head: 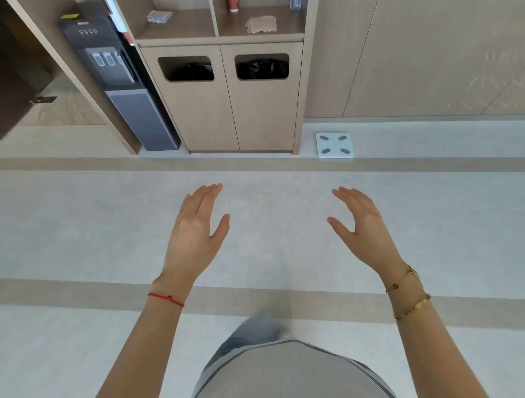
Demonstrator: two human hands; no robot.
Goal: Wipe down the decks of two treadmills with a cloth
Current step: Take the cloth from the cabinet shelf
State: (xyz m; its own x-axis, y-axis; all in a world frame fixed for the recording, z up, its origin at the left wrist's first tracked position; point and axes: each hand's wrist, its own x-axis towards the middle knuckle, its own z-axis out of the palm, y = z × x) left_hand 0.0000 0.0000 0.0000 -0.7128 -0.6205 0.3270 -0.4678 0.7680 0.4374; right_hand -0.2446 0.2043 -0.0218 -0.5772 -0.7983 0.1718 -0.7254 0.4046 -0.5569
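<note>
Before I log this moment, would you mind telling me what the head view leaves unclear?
- Treadmills: none in the head view, outside the frame.
- Red container and clear bottle: cut off by the top edge.
- Bin openings: only black liners show, contents hidden.
- Water dispenser label: too small to read.

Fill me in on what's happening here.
A person stands facing a wooden cabinet, both hands raised, open and empty: left hand, right hand. No treadmill is in view. Two cloths lie on the cabinet's shelves, a grey cloth and a beige cloth. A water dispenser stands left of it, a bathroom scale on the floor to the right.
</note>
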